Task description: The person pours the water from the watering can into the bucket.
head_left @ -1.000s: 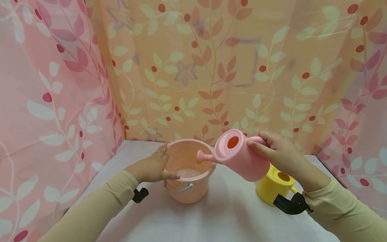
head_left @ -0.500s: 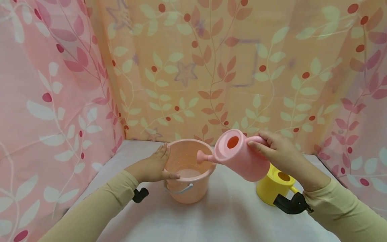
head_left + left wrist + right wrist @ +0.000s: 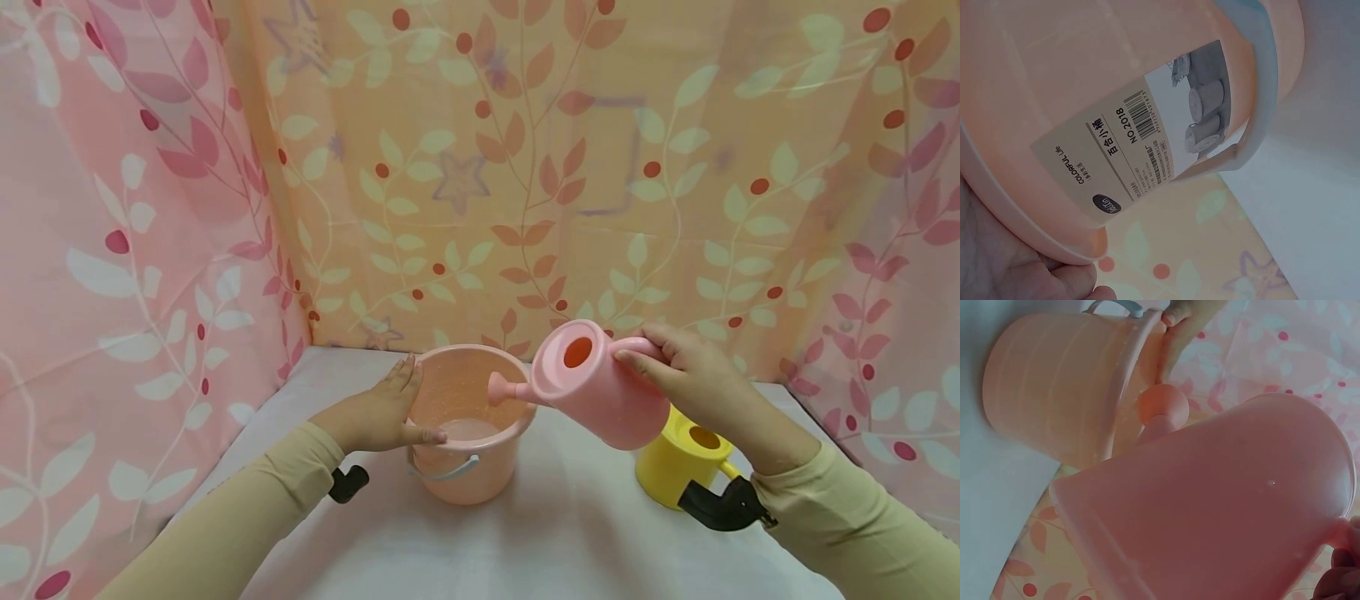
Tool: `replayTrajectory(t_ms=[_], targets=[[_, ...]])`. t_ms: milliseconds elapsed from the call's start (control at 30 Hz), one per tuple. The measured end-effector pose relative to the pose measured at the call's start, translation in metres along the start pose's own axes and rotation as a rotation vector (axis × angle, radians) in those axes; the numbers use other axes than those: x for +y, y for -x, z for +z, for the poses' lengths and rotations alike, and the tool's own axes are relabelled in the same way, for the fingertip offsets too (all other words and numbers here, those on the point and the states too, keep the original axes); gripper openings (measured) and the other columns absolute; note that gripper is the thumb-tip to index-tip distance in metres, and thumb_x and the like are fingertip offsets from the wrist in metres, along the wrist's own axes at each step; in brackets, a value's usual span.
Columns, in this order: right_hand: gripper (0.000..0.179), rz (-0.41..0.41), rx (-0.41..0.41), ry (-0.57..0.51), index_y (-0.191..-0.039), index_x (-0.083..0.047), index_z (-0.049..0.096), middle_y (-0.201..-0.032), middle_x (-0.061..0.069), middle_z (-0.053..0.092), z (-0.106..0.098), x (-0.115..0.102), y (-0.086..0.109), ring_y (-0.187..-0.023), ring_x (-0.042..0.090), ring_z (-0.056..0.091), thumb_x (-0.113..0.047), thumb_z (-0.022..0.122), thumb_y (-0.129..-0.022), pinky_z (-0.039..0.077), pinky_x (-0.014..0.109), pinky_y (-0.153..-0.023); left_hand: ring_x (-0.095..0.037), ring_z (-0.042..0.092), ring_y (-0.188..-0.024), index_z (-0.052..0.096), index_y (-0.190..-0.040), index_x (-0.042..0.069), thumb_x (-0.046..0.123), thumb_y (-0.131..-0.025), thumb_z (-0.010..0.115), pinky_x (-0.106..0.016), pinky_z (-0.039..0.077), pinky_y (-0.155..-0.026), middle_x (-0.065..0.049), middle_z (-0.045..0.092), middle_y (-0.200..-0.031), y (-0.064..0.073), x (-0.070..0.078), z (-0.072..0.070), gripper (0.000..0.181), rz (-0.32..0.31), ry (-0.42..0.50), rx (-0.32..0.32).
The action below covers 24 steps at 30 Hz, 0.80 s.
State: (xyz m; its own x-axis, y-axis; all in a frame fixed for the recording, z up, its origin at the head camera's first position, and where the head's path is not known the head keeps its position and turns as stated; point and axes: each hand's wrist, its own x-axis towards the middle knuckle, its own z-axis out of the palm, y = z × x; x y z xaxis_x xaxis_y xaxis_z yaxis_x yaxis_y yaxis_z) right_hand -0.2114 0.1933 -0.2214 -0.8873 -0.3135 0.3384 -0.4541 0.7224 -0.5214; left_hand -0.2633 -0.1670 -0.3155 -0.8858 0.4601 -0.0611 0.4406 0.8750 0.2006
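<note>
An upright peach bucket [image 3: 480,479] stands on the table, its light blue handle [image 3: 446,472] hanging at the front. My left hand [image 3: 377,410] rests on its left rim, fingers and thumb spread out straight along it. In the left wrist view the palm lies against the rim, beside the labelled wall. My right hand [image 3: 686,371] grips the handle of a pink watering can [image 3: 611,404], which tilts left. The can's spout head [image 3: 1163,405] hangs over the bucket's opening, inside the right rim. No water shows coming from the spout.
A yellow watering can [image 3: 671,471] stands on the white-covered table [image 3: 555,542], right of the bucket and partly behind my right wrist. Leaf-patterned curtains [image 3: 465,208] enclose the table at the back and both sides. Black camera mounts [image 3: 720,504] stick out from my wrists.
</note>
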Motion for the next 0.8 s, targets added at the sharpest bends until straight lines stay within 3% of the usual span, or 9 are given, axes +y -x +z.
replayTrajectory(t_ms=[800], targets=[[0.028,0.007,0.002,0.022,-0.090,-0.011,0.057,-0.072,0.001,0.058,-0.0005,0.0000,0.0004,-0.073,0.021,0.051,-0.038,0.057,-0.088,0.048,0.028,-0.059,-0.034,-0.003,-0.138,0.005,-0.143,-0.007,0.077,-0.073,0.045,-0.046,0.012,-0.110,-0.023,-0.005,-0.150,0.0006,-0.0005,-0.0001,0.117,0.009,0.010,0.012]])
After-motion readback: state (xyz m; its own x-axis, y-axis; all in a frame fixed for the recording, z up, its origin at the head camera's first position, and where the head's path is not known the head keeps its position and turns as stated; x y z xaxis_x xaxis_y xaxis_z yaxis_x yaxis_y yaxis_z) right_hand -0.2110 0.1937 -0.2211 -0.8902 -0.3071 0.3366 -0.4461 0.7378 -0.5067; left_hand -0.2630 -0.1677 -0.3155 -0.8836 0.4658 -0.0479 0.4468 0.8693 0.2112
